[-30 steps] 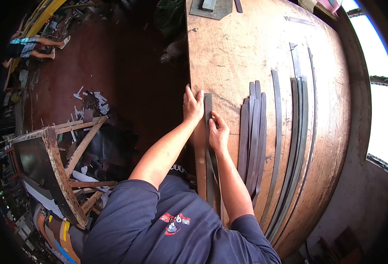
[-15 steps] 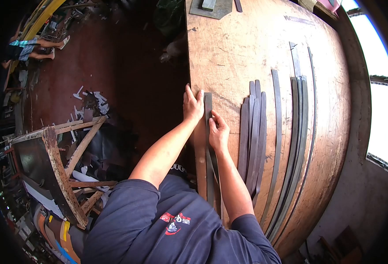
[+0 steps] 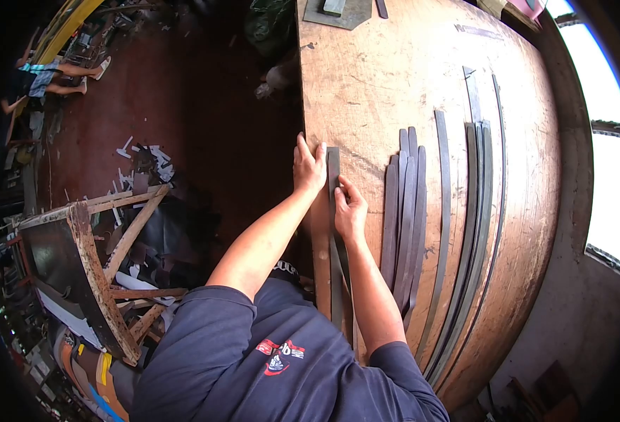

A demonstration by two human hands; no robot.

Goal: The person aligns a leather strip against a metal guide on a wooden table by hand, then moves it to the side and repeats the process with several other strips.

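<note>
A long dark strip (image 3: 334, 163), which looks like leather or rubber, lies lengthwise near the left edge of the wooden table. My left hand (image 3: 308, 167) rests along that edge, fingers stretched out, its thumb side close to the strip. On the other side, my right hand (image 3: 352, 211) has thumb and fingers bent in at the strip's right border, gripping it. The strip runs down between my forearms toward my body, where a second dark layer shows beside it. Right of my right hand lies a bunch of shorter dark strips (image 3: 403, 218) with rounded ends.
Longer strips (image 3: 473, 232) and a single strip (image 3: 441, 162) lie farther right on the table (image 3: 373, 84). A grey plate (image 3: 356, 15) sits at the far end. At left are a wooden frame (image 3: 99, 274), white scraps (image 3: 161, 160) on the floor and another person's legs (image 3: 71, 79).
My hands and the strip stay almost in place. At the far left, the other person's arm has shifted slightly.
</note>
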